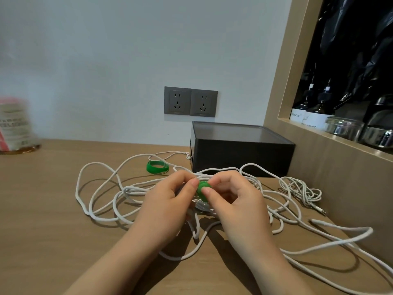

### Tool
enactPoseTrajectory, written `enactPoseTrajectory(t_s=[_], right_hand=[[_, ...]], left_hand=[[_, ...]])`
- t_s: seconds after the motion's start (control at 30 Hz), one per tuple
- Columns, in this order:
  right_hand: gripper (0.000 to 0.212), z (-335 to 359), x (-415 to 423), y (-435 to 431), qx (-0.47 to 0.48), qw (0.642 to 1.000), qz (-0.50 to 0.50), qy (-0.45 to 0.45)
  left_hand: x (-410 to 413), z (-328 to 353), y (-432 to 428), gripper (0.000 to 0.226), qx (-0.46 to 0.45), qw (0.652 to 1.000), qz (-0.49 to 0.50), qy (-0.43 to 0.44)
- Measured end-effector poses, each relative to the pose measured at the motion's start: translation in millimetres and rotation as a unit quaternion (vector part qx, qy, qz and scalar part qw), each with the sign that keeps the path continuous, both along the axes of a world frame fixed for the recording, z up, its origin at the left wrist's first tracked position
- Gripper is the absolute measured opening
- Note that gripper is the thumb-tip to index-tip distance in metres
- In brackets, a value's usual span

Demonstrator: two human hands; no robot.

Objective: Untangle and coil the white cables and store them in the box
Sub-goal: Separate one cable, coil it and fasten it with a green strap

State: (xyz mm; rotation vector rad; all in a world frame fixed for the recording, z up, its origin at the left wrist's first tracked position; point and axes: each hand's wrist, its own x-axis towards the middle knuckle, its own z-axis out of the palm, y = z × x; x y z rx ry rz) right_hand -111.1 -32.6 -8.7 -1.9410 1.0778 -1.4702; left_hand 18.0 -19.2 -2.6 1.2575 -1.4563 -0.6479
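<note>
White cables (pixel 102 194) lie in a loose tangle across the wooden desk. At the middle of the tangle my left hand (pixel 168 201) and my right hand (pixel 236 199) meet, and both pinch a green strap (pixel 202 189) wrapped around a bunch of cable. A second green strap (pixel 157 167), rolled into a ring, lies on the desk behind my left hand. The dark box (pixel 240 147) stands behind the cables with its lid shut. A smaller bunch of thin white cable (pixel 302 190) sits to the right.
Two grey wall sockets (pixel 190 102) are above the box. A wooden niche (pixel 297 128) on the right holds bottles and jars. A blurred paper cup (pixel 14 124) stands at the far left. Bare desk surface (pixel 42 220) lies at the front left.
</note>
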Motion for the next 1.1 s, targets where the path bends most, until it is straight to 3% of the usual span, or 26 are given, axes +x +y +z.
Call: enactPoseTrajectory(t_s=[0.17, 0.57, 1.1], right_hand=[[0.031, -4, 1, 2, -0.091, 0.994, -0.033, 0.053], [0.027, -8, 3, -6, -0.149, 0.98, -0.043, 0.127], [0.011, -7, 1, -10, -0.146, 0.975, 0.01, 0.169]], left_hand=[[2, 0, -1, 0.021, 0.051, 0.995, -0.035, 0.073], [4, 1, -7, 0.022, 0.094, 0.986, -0.052, 0.124], [11, -2, -8, 0.023, 0.173, 0.957, -0.108, 0.208]])
